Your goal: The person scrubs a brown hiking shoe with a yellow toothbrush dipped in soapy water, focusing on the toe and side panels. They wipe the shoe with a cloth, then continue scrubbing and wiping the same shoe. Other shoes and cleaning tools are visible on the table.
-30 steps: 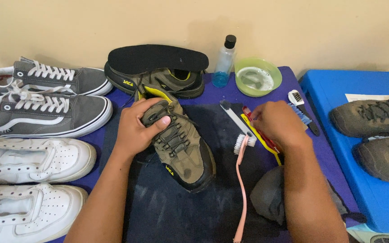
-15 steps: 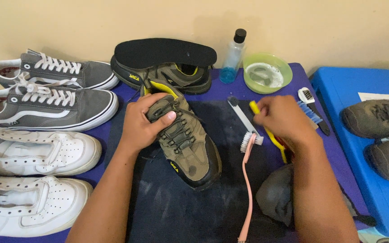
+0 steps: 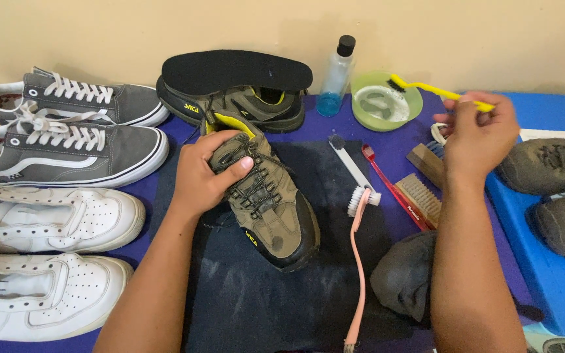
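One olive-brown hiking shoe [image 3: 266, 196] lies under my left hand [image 3: 207, 171] on the dark mat [image 3: 282, 287], toe toward me; it has a black toe cap, dark laces, a yellow tongue lining and a scuffed, dusty upper; my fingers curl over the laced throat, thumb pressed on the laces. My right hand [image 3: 475, 134] pinches a yellow brush [image 3: 436, 89] by its handle, the black bristle head hanging over the green bowl [image 3: 387, 101]. I count one matching shoe [image 3: 243, 104] behind with one black insole [image 3: 237, 68] on top; two grey sneakers [image 3: 80, 121] and two white sneakers [image 3: 47, 255] at left; one clear bottle [image 3: 336, 75]; one pink brush [image 3: 359, 261]; one red brush [image 3: 393, 189]; one wooden brush [image 3: 418, 197].
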